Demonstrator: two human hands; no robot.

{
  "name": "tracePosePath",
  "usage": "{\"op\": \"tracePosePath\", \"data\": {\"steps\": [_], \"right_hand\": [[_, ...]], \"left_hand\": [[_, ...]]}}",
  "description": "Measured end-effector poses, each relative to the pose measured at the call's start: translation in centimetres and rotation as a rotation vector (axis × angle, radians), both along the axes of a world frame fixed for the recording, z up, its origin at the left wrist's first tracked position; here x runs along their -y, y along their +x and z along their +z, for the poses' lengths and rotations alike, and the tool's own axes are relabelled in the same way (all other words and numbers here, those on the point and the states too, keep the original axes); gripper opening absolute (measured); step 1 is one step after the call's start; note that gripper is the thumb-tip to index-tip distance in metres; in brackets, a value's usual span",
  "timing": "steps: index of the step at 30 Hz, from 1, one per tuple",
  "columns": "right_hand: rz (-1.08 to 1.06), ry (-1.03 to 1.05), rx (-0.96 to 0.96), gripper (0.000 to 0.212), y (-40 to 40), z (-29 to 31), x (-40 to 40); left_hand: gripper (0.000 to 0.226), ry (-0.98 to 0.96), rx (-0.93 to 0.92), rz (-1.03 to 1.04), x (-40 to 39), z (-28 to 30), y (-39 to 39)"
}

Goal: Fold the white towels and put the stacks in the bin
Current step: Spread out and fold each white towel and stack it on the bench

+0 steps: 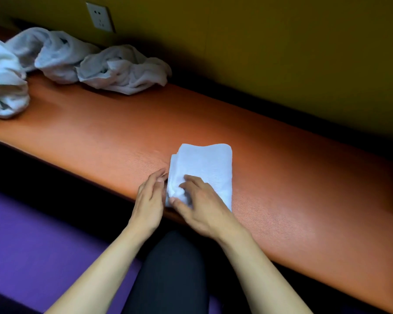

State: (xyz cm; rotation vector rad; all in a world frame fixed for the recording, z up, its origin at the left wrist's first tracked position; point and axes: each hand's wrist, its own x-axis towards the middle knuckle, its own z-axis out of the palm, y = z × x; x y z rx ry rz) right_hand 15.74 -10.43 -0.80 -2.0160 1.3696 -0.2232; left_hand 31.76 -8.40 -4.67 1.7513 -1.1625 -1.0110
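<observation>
A folded white towel [205, 168] lies on the orange bench [104, 137] near its front edge. My right hand [202, 207] rests on the towel's near end, with its fingers curled into the cloth and its thumb at the near left corner. My left hand [150, 200] stands edge-on beside the towel's left side, fingers straight and touching the folded edge. Several crumpled white towels lie at the far left: one [125, 69] by the wall, another [50, 53] behind it, and a third [2, 85] at the frame's left edge. No bin is in view.
A dark yellow wall [259, 53] runs along the back of the bench, with a white socket [99, 17] on it. Purple flooring [32, 245] lies below the bench front. My dark-clothed knee [173, 273] is between my forearms.
</observation>
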Motion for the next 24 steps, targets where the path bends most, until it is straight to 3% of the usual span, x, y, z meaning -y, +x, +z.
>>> {"op": "tracePosePath", "data": {"steps": [1,3,6,9,13,17,20,24], "right_hand": [[-0.015,0.014,0.059,0.049,-0.3,0.4,0.0],[-0.192,-0.15,0.197,0.042,-1.3,0.6,0.2],[-0.588,-0.363,0.172,0.028,-3.9,-0.2,0.6],[-0.743,-0.129,0.101,0.035,-5.8,-1.0,0.3],[-0.781,0.143,0.328,0.035,-6.0,-1.2,0.1],[-0.835,0.291,0.504,0.042,-5.8,-1.5,0.5],[-0.856,0.361,0.585,0.032,-6.6,-1.0,0.8],[-0.897,0.32,0.641,0.017,-9.0,-0.2,0.3]], "left_hand": [[0.038,0.009,-0.016,0.02,0.2,0.4,0.0],[0.049,0.04,0.084,0.015,0.5,1.3,-0.3],[0.065,0.195,0.295,-0.033,0.5,2.3,-1.2],[0.068,0.325,0.347,-0.07,0.4,2.6,-2.4],[0.05,0.332,0.204,-0.015,0.9,2.8,-2.6],[0.045,0.392,-0.027,0.077,1.2,3.4,-3.6],[0.031,0.417,-0.1,0.057,1.6,4.2,-4.5],[0.056,0.421,-0.186,0.011,1.7,5.4,-6.4]]}}
